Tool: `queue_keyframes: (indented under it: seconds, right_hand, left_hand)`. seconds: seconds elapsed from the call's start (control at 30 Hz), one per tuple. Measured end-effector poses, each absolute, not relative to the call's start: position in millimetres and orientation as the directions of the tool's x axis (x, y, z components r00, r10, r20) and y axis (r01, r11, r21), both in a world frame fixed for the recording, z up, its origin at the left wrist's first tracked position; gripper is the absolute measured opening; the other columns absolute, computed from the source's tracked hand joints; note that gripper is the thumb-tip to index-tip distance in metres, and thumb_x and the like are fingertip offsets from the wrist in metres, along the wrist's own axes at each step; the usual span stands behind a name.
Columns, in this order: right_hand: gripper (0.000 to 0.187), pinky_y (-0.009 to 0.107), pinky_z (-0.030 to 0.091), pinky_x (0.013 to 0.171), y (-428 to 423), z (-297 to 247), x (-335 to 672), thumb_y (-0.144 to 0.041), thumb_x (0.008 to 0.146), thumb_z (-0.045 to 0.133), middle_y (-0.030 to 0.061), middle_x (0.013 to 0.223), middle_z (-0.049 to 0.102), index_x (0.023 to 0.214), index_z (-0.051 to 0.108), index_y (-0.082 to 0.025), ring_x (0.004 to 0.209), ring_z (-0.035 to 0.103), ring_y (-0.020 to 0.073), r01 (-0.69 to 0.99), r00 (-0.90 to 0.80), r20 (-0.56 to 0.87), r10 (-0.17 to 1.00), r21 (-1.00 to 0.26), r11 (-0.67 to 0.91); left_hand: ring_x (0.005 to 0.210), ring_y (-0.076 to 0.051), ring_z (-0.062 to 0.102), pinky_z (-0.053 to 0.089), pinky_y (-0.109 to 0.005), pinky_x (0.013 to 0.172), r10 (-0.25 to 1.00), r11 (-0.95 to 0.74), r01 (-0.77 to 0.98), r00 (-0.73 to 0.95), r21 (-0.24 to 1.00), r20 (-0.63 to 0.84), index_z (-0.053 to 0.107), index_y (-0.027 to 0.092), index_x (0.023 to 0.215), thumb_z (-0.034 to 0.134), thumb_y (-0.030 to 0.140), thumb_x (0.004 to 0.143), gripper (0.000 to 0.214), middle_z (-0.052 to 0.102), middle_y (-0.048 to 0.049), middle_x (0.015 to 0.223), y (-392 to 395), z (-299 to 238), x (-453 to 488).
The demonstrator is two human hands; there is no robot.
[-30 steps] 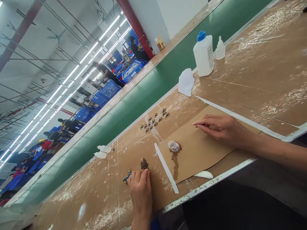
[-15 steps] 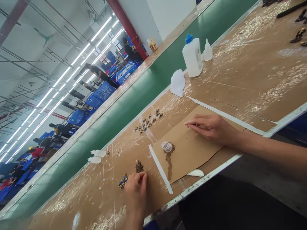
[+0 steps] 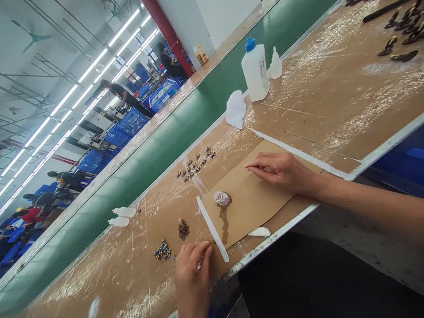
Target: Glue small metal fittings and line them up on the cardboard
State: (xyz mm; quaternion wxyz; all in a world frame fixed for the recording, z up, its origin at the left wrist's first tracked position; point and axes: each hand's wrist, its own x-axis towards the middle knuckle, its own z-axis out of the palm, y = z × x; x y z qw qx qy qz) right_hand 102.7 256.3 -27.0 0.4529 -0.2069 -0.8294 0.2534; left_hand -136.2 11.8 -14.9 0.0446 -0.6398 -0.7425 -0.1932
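Note:
My left hand (image 3: 193, 274) hovers at the table's near side, slightly blurred. Its thumb and fingers are pinched together, with a small shiny bit between them that I cannot make out. Beside it lie a pile of small blue-and-gold pieces (image 3: 162, 250) and a pile of small dark brown pieces (image 3: 183, 229). My right hand (image 3: 274, 170) is over the cardboard sheet (image 3: 251, 212), thumb and fingertips pressed together; whatever they hold is hidden. On the sheet's left part sits a small clear cup (image 3: 221, 198), a wet streak running from it.
Several blue-and-gold pieces (image 3: 193, 166) stand in rows beyond the sheet. A blue-capped bottle (image 3: 255, 70), a small dropper bottle (image 3: 275, 64) and white paper (image 3: 236, 109) are farther back. Two white bottles (image 3: 119, 221) lie left. A green belt (image 3: 159, 163) runs behind; people work beyond it.
My left hand has moved away from the two piles, rightward and closer to me, still pinched. My right hand stays over the cardboard. The whole view has shifted a little.

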Motion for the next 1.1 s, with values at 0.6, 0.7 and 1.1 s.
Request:
queue_keyframes:
  seconds: [0.6, 0.7, 1.1]
  right_hand:
    - [0.021, 0.027, 0.048, 0.064, 255.8, -26.0, 103.6, -0.023, 0.090, 0.047, 0.0052, 0.085, 0.068, 0.093, 0.067, -0.017, 0.071, 0.062, 0.0144, 0.115, -0.506, 0.651, 0.565, -0.598, 0.793]
    - [0.021, 0.027, 0.047, 0.064, 256.4, -27.0, 103.8, -0.023, 0.090, 0.046, 0.0051, 0.086, 0.068, 0.093, 0.066, -0.018, 0.072, 0.062, 0.0143, 0.124, -0.511, 0.650, 0.562, -0.591, 0.797]
    - [0.019, 0.023, 0.045, 0.062, 258.2, -29.2, 102.5, -0.020, 0.089, 0.049, 0.0043, 0.083, 0.067, 0.093, 0.067, -0.015, 0.069, 0.060, 0.0114, 0.117, -0.502, 0.679, 0.536, -0.560, 0.820]
  left_hand:
    - [0.071, -0.017, 0.058, 0.039, -0.031, 0.069, 0.886, 0.136, 0.986, -0.078, -0.094, 0.458, 0.061, 0.019, 0.088, 0.047, 0.021, 0.089, 0.014, 0.064, -0.0028, 0.076, 12.0, -29.0, -136.6]
    - [0.074, -0.019, 0.057, 0.037, -0.034, 0.075, 0.860, 0.203, 0.955, -0.069, -0.216, 0.505, 0.061, 0.018, 0.090, 0.048, 0.017, 0.088, 0.013, 0.064, -0.0038, 0.077, 11.5, -32.3, -135.3]
    - [0.077, -0.020, 0.055, 0.035, -0.034, 0.078, 0.854, 0.243, 0.928, -0.066, -0.283, 0.517, 0.063, 0.019, 0.094, 0.050, 0.013, 0.086, 0.017, 0.066, -0.0041, 0.080, 6.4, -36.8, -143.4]
